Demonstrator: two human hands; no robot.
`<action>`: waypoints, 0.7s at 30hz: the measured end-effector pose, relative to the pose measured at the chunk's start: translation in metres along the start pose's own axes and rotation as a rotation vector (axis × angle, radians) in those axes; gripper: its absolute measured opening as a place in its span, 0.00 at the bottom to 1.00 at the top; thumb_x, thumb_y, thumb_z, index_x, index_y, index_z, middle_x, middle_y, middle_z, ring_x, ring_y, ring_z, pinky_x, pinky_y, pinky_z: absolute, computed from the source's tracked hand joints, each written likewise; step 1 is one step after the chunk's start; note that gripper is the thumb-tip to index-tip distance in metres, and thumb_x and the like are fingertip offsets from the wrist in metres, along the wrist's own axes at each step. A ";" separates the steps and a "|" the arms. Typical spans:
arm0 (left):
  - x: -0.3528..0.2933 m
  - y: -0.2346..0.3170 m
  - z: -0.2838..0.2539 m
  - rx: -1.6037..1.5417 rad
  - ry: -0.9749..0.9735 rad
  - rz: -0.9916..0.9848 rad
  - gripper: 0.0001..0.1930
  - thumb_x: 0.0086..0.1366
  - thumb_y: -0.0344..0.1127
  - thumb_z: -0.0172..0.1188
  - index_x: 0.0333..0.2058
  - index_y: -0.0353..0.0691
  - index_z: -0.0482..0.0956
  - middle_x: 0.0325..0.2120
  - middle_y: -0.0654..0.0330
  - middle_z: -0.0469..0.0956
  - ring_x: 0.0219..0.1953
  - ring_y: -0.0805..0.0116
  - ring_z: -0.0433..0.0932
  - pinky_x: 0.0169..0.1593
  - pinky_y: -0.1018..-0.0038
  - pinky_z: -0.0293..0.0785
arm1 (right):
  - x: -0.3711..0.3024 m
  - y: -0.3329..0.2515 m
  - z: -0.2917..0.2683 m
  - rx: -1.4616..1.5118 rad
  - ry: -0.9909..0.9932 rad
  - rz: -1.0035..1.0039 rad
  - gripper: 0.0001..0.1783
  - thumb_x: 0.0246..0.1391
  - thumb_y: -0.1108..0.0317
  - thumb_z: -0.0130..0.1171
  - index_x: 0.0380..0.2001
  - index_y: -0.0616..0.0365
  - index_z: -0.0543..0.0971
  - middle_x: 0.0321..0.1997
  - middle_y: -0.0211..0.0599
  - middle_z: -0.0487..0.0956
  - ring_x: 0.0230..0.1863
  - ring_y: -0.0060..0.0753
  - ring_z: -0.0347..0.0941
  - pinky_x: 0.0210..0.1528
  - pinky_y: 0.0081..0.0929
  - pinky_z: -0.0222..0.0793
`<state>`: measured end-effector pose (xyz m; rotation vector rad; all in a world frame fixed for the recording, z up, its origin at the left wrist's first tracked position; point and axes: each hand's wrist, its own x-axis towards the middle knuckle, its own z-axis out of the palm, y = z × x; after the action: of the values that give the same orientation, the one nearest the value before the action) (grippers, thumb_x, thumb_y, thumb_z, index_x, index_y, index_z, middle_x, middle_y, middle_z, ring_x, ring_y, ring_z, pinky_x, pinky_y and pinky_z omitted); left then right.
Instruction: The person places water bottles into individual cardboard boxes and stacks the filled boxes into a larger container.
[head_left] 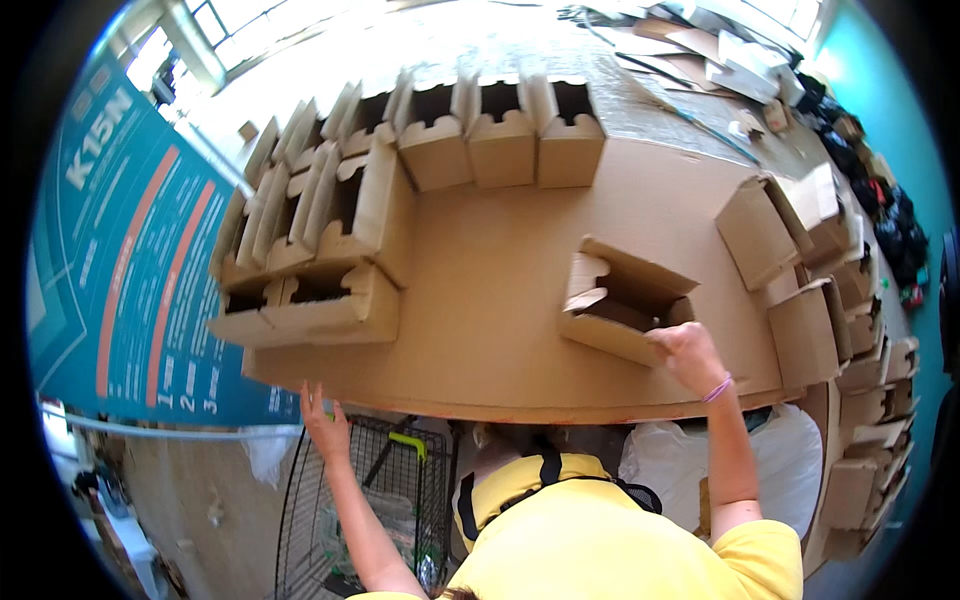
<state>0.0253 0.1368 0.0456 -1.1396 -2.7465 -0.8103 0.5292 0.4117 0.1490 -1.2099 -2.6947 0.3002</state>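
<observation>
An open-topped cardboard box [622,335] lies angled on the brown cardboard tabletop [480,290], right of centre. My right hand [688,355] is closed at the box's near right corner, fingertips over its rim; the fingers partly hide that corner. Down at the table's front left edge, my left hand [325,428] has its fingers stretched apart and holds nothing. Closest to it on the table is a pair of joined open boxes [345,318]. Behind those, several more open boxes [435,155] stand upright side by side in rows along the left and far edges.
More open boxes [808,335] crowd the right side, stacked down past the table edge. A wire shopping cart [365,490] stands below my left arm, and a white sack [770,465] below my right. A teal printed panel [130,260] flanks the left side.
</observation>
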 end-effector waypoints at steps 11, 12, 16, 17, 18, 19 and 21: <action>-0.192 -0.184 0.027 0.057 0.016 -0.382 0.24 0.51 0.28 0.62 0.50 0.32 0.75 0.55 0.39 0.69 0.60 0.41 0.65 0.63 0.54 0.59 | 0.075 -0.193 0.011 0.112 -0.379 -0.513 0.14 0.40 0.76 0.58 0.35 0.58 0.80 0.22 0.42 0.75 0.26 0.47 0.74 0.28 0.39 0.69; -0.214 -0.203 0.032 0.066 -0.009 -0.434 0.25 0.50 0.29 0.64 0.50 0.33 0.75 0.54 0.39 0.70 0.59 0.41 0.66 0.63 0.54 0.60 | 0.079 -0.198 0.015 0.115 -0.388 -0.517 0.13 0.41 0.77 0.58 0.35 0.58 0.80 0.22 0.44 0.74 0.25 0.48 0.73 0.27 0.39 0.69; -0.276 -0.239 0.041 0.069 -0.152 -0.764 0.27 0.47 0.32 0.67 0.48 0.32 0.76 0.49 0.39 0.74 0.54 0.42 0.70 0.59 0.57 0.66 | 0.086 -0.198 0.031 0.165 -0.352 -0.449 0.06 0.46 0.75 0.60 0.31 0.59 0.81 0.23 0.49 0.75 0.24 0.53 0.72 0.26 0.40 0.67; -0.289 -0.242 0.045 0.067 -0.198 -0.861 0.27 0.47 0.33 0.68 0.48 0.32 0.76 0.48 0.39 0.74 0.53 0.42 0.71 0.58 0.58 0.67 | 0.087 -0.199 0.029 0.152 -0.375 -0.445 0.07 0.45 0.75 0.60 0.31 0.57 0.81 0.23 0.48 0.75 0.24 0.52 0.72 0.27 0.40 0.68; -0.301 -0.245 0.048 0.086 -0.200 -0.952 0.27 0.46 0.33 0.68 0.48 0.31 0.75 0.47 0.40 0.75 0.52 0.42 0.72 0.57 0.58 0.68 | 0.089 -0.201 0.027 0.135 -0.395 -0.437 0.08 0.45 0.75 0.60 0.32 0.56 0.81 0.23 0.46 0.76 0.25 0.52 0.73 0.27 0.41 0.68; -0.314 -0.246 0.051 0.106 -0.203 -1.042 0.28 0.46 0.33 0.68 0.48 0.31 0.75 0.46 0.40 0.75 0.51 0.43 0.73 0.56 0.58 0.69 | 0.090 -0.201 0.028 0.128 -0.425 -0.429 0.07 0.46 0.75 0.60 0.31 0.57 0.82 0.22 0.48 0.75 0.24 0.52 0.72 0.27 0.40 0.67; -0.328 -0.247 0.058 0.132 -0.144 -1.169 0.28 0.45 0.32 0.69 0.47 0.31 0.75 0.45 0.41 0.75 0.50 0.43 0.73 0.55 0.59 0.70 | 0.091 -0.202 0.027 0.103 -0.455 -0.394 0.06 0.46 0.75 0.60 0.31 0.58 0.82 0.21 0.48 0.74 0.24 0.52 0.72 0.27 0.40 0.67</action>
<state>0.1053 -0.1912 -0.1955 0.5891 -3.3640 -0.5386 0.3185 0.3460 0.1805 -0.6134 -3.1647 0.7159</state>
